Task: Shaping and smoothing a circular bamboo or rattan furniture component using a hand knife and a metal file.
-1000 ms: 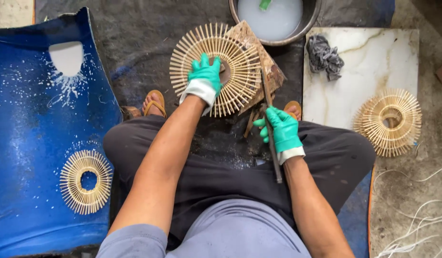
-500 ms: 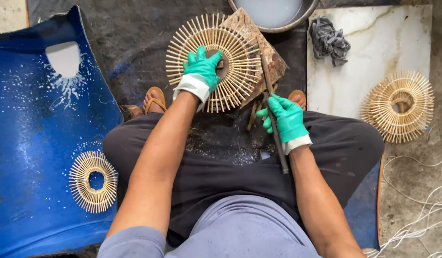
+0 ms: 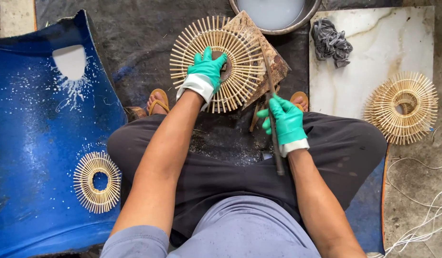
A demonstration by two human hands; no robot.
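Bamboo ring (image 3: 221,62) stays pinned by left hand (image 3: 206,71); right hand (image 3: 285,119) fingers keep gripping blade (image 3: 273,119).

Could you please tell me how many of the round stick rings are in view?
3. One ring lies on the wooden block under the left hand, one ring on the blue sheet, and one ring at the marble slab's right edge.

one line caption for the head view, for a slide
Green-gloved left hand presses a round sunburst stick ring on a wooden block; right hand grips a long dark blade.
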